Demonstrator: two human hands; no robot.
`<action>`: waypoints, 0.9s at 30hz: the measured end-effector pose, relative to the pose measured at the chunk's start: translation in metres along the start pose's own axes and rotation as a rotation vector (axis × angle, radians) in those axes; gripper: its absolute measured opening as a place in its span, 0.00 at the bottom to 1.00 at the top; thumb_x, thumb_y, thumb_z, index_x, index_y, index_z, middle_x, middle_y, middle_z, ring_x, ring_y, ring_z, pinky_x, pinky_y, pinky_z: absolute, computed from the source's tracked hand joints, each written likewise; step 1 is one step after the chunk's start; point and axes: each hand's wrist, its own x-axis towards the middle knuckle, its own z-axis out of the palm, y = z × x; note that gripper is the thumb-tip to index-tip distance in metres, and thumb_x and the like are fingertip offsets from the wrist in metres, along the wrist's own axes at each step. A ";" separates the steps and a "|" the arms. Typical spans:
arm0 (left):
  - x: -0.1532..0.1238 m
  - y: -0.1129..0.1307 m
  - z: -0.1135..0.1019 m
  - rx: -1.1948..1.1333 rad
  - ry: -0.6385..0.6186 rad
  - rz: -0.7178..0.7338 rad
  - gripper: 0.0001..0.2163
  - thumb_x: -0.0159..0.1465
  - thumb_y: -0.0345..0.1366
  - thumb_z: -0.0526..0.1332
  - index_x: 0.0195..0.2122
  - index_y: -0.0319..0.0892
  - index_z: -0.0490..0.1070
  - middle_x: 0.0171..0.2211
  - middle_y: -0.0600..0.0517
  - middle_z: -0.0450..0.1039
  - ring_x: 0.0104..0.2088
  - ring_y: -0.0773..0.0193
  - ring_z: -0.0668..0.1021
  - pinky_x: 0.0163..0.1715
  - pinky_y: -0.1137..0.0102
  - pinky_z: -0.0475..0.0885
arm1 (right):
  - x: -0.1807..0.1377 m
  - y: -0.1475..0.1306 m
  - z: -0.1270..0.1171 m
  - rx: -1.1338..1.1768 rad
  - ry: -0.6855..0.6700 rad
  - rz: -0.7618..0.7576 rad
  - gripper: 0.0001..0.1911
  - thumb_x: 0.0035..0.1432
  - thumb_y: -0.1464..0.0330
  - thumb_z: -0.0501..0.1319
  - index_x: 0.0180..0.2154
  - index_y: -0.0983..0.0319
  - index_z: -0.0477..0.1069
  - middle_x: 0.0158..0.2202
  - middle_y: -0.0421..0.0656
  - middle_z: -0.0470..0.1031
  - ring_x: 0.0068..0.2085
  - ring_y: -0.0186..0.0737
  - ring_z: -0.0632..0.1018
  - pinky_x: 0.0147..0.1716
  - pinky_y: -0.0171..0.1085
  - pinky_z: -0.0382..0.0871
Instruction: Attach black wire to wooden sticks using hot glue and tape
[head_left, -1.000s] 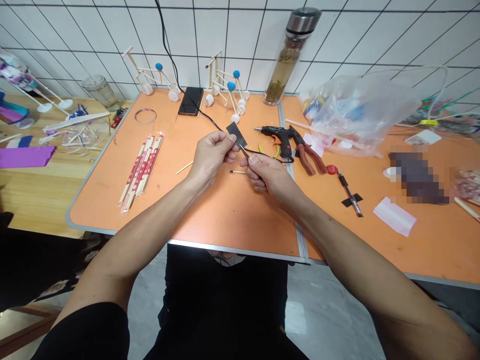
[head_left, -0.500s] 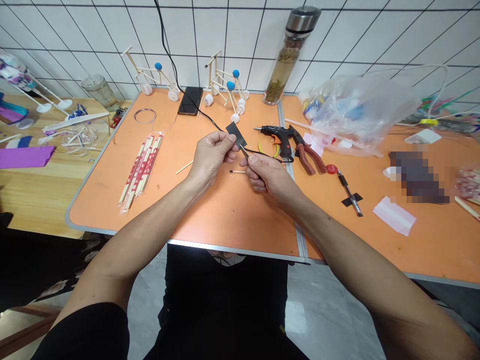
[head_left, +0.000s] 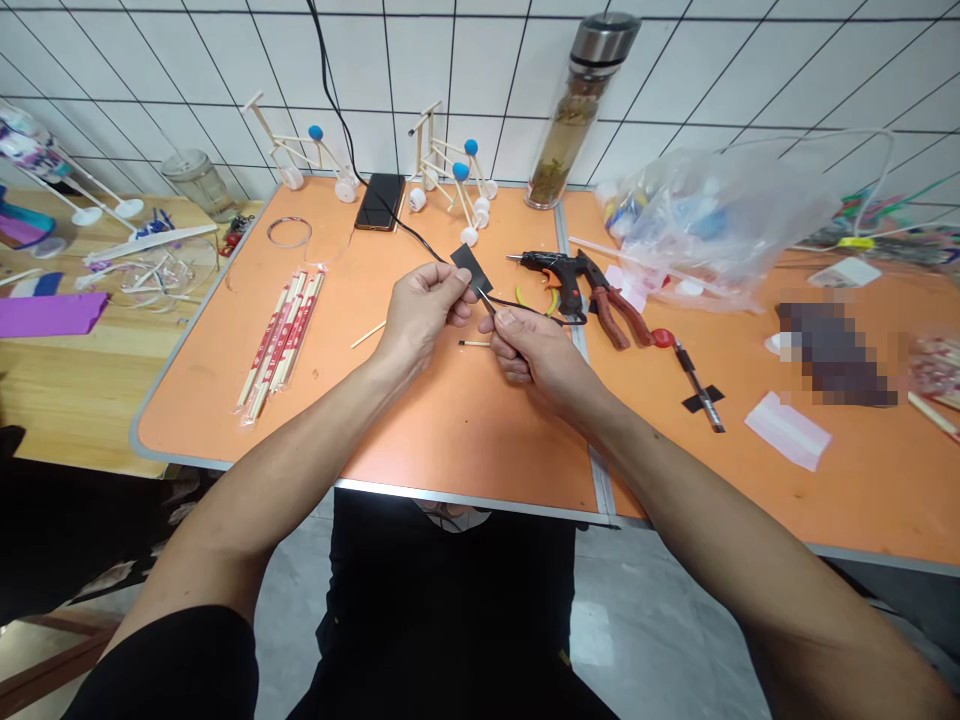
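The left hand [head_left: 420,312] holds a black rectangular sheet [head_left: 472,268], flat, matte and thin, tilted above the table. Thumb and forefinger are pressed together on its lower corner. The right hand [head_left: 536,352] has its fingers curled, with the thumb pinching a thin straight stick [head_left: 487,302] against them. The stick's far end meets the sheet's lower edge. Both hands hover just above the smooth orange table [head_left: 450,430], which has a grey metal rim, near its middle.

A short loose stick with a dark tip [head_left: 474,343] lies on the table under the hands, and a bare wooden stick [head_left: 368,335] lies to the left of them. Further left is a clear packet of chopsticks in red-and-white paper sleeves [head_left: 283,338]. Just beyond the right hand are a black glue gun [head_left: 551,270] and red-handled pliers [head_left: 616,305], and a glossy black cable [head_left: 409,232] runs behind the sheet. At the back stand stick-built models with blue balls and white wheels [head_left: 454,180], a black phone [head_left: 381,200] and a tall glass bottle with a steel lid [head_left: 577,110]. A crumpled clear plastic bag [head_left: 712,220] sits to the right.
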 end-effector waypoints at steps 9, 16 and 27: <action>0.002 -0.002 -0.001 -0.012 -0.009 0.014 0.17 0.72 0.35 0.75 0.28 0.41 0.72 0.25 0.56 0.77 0.21 0.76 0.74 0.24 0.79 0.69 | 0.001 0.000 -0.001 -0.002 -0.017 -0.003 0.28 0.60 0.43 0.76 0.41 0.59 0.73 0.24 0.29 0.59 0.21 0.28 0.52 0.21 0.33 0.39; 0.002 -0.003 -0.002 -0.004 -0.004 0.007 0.18 0.70 0.38 0.78 0.29 0.41 0.71 0.25 0.57 0.77 0.21 0.76 0.74 0.24 0.80 0.70 | 0.001 0.000 -0.001 -0.012 -0.006 0.003 0.28 0.60 0.43 0.76 0.41 0.59 0.74 0.24 0.29 0.57 0.22 0.29 0.51 0.21 0.34 0.39; 0.001 -0.002 -0.001 -0.008 -0.002 0.007 0.18 0.70 0.37 0.77 0.29 0.41 0.72 0.25 0.57 0.77 0.21 0.76 0.74 0.24 0.79 0.70 | 0.000 0.000 0.000 -0.008 0.001 0.004 0.28 0.60 0.43 0.76 0.41 0.59 0.73 0.23 0.29 0.57 0.21 0.28 0.51 0.21 0.35 0.38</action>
